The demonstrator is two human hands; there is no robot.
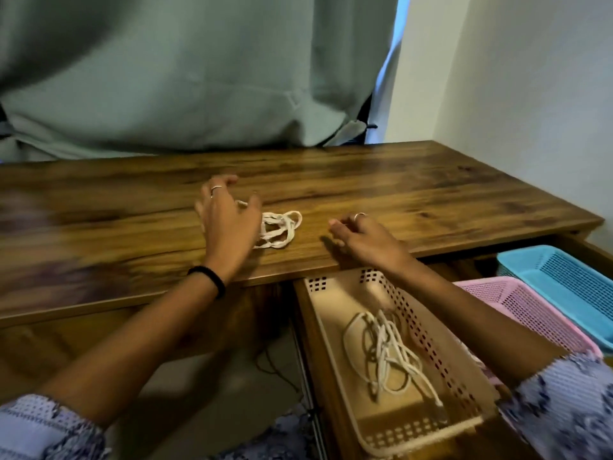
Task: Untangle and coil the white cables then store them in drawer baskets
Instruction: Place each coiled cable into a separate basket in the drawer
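Observation:
A tangled white cable [282, 229] lies on the wooden desk [414, 194] near its front edge. My left hand [229, 217] hovers over the cable's left side with fingers spread and loosely curved, hiding part of it. To the right of the cable, my right hand [361, 237] rests low over the desk edge, fingers loosely curled and holding nothing. Below it, in the open drawer, a beige basket [335, 313] holds another loose white cable [388, 350].
A pink basket [530, 313] and a blue basket [564, 277] sit in the drawer to the right of the beige one. A grey-green curtain [199, 78] hangs behind the desk. A white wall [530, 94] stands at the right.

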